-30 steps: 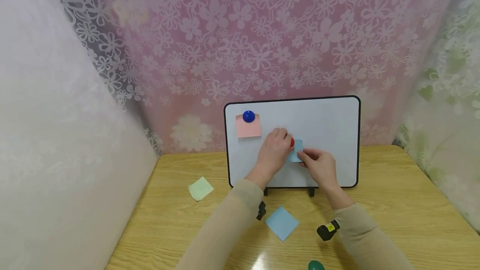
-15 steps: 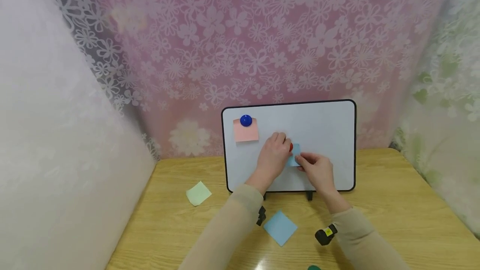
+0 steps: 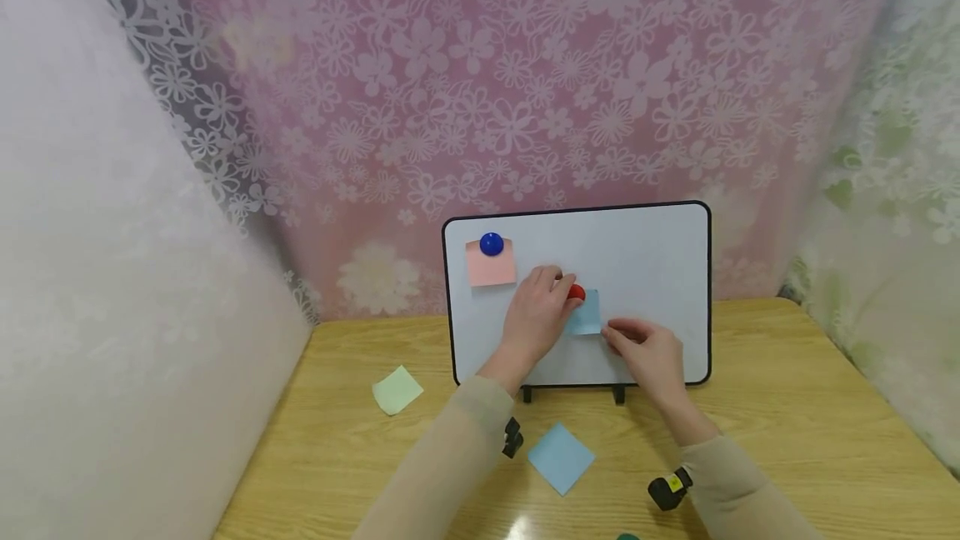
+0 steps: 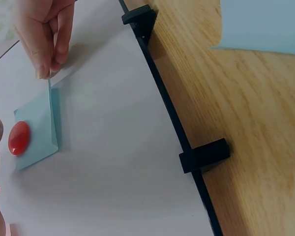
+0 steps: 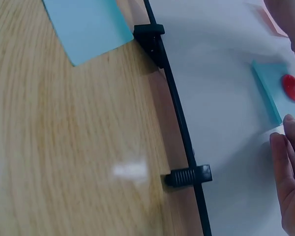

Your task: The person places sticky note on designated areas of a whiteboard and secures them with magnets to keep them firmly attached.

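A blue sticky note (image 3: pixel 586 317) lies on the whiteboard (image 3: pixel 652 265) under a round red magnet (image 3: pixel 577 292), its lower edge lifting off the surface. My left hand (image 3: pixel 536 315) is at the magnet's left; the left wrist view shows a small gap between its fingertips and the red magnet (image 4: pixel 19 138). With thumb and finger, my right hand (image 3: pixel 651 357) pinches the note's lower right corner, also visible in the left wrist view, where the right hand (image 4: pixel 45 37) meets the raised paper edge. Higher up on the board's left, a blue magnet (image 3: pixel 491 244) holds a pink sticky note (image 3: pixel 491 267).
The board stands on small black feet (image 3: pixel 618 394) on a wooden table (image 3: pixel 795 407). A second blue sticky note (image 3: pixel 561 458) lies in front of it, and a pale green one (image 3: pixel 397 391) to the left. A green object (image 3: pixel 627 537) barely shows at the bottom edge.
My left hand has drawn slightly left, uncovering more of the red magnet and the note. My right hand has shifted a little right and down to the note's corner.
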The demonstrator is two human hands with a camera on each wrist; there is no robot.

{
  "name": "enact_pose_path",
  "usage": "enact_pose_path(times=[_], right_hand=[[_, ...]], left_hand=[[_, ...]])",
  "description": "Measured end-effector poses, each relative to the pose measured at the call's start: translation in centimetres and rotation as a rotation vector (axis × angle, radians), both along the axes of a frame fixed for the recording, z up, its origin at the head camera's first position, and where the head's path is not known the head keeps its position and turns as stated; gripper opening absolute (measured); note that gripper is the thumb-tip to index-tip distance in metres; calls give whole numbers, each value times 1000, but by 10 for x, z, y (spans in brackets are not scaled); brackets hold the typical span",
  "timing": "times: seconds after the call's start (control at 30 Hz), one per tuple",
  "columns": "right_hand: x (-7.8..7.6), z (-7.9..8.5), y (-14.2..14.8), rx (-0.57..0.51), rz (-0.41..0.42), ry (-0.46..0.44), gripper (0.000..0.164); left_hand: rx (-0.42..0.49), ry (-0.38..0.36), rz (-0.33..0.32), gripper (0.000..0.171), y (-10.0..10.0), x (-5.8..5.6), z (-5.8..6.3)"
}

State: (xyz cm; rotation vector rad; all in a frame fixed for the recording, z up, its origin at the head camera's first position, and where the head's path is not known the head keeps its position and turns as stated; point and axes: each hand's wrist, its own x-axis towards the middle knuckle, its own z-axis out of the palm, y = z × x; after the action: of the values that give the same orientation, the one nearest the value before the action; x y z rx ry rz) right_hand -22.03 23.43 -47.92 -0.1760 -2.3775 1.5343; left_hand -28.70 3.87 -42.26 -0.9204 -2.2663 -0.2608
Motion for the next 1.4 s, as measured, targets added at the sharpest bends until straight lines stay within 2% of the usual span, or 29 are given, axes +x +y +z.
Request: enact_pose_path(times=[0.17,0.33,0.6,0.83,1.0,1.3,1.4], right_hand=[[6,-5,7,1,-4,-13,36],[6,-7,7,26,-13,-7,36],[11,-9,3,-34,-10,-16,33],[11,-9,1,0,-9,2,34],[11,-8,-1,17,5,13,33],[13,-7,-2,80,40,12,31],[15,-7,-2,101,68,1,31]], left_hand=[[68,-10,-55,34,-7,4,-6],[86,-37,-59,32,-11,5,-9],[119,-74,-83,32,-15,10,-10],[187,-95,-117,32,-17,15,-10],[200,-117,-128,32,-22,19,-16],[214,-159,-149,34,-44,25,-28],[244,-179,-180,34,-52,32,-30]])
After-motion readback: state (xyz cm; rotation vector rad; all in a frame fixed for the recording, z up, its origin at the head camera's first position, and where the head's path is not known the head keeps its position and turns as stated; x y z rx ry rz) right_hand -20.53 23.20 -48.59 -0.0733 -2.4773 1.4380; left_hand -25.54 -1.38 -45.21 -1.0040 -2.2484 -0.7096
